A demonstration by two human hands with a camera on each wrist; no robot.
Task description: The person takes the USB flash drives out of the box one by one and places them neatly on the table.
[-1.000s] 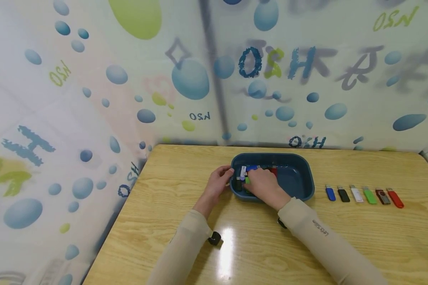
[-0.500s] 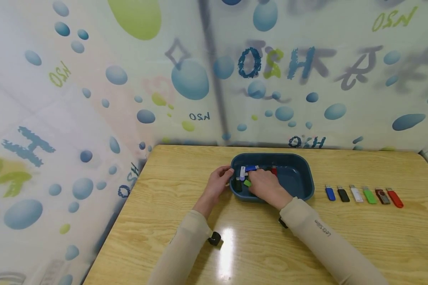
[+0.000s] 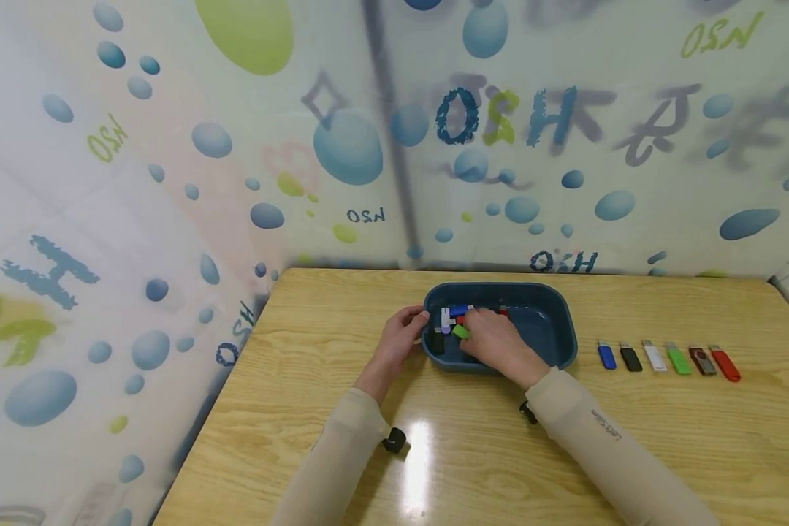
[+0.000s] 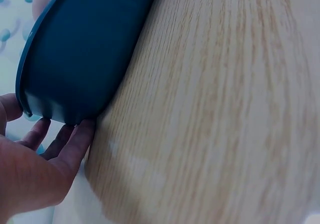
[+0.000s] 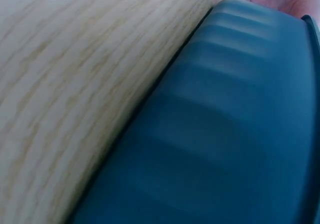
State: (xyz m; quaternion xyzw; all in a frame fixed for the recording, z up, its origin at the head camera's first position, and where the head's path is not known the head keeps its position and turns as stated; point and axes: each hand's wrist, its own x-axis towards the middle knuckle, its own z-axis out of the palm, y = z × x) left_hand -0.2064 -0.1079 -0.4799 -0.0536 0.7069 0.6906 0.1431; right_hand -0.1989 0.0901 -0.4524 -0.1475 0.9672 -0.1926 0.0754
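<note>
My left hand (image 3: 397, 340) holds the left end of a dark blue plastic bin (image 3: 549, 363); in the left wrist view its thumb is at the rim and the fingers (image 4: 75, 146) press on the outer wall. My right hand (image 3: 495, 337) reaches inside and pinches a green USB stick (image 3: 461, 332), its fingertips mostly hidden. Around it in the bin lie a white USB stick (image 3: 445, 320), a blue one (image 3: 459, 310), a black one (image 3: 437, 341) and a partly covered red one (image 3: 503, 313). The right wrist view shows mostly the bin's outer side (image 5: 210, 134).
On the wooden table (image 3: 302, 351), right of the bin, several USB sticks lie in a row, from a blue one (image 3: 607, 356) to a red one (image 3: 725, 364). A patterned curtain (image 3: 342, 241) hangs behind the table's far edge.
My right hand has shifted slightly right inside the bin, and the green USB stick has moved and turned with it. More of the red piece beside it shows. The left hand stays at the bin.
</note>
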